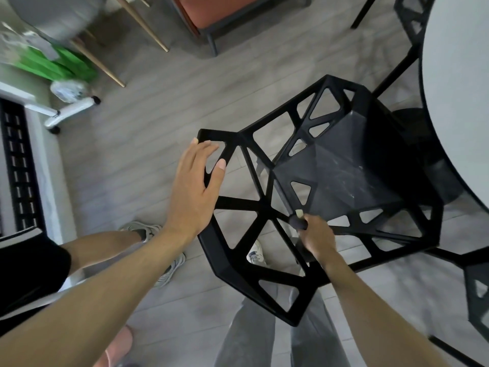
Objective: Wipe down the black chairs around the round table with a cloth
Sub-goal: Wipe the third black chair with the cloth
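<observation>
A black chair (267, 207) with a web of triangular openings stands in front of me, its dusty seat (344, 176) pushed toward the round white table (457, 107). My left hand (195, 186) rests flat on the upper left corner of the backrest, fingers straight, thumb lying along a strut. My right hand (315, 234) grips a small dark cloth (298, 221) and presses it on a strut where the backrest meets the seat. A second black chair (412, 22) is at the top right, and a third (479, 284) at the right edge.
Another person's legs and pale sneakers (148, 231) stand close on the left. An orange-seated chair (209, 14), gold chair legs (105, 67), a green bag (53, 62) and a white wheeled base (68, 112) are further back. The table's dark pedestal (412, 120) is behind the chair.
</observation>
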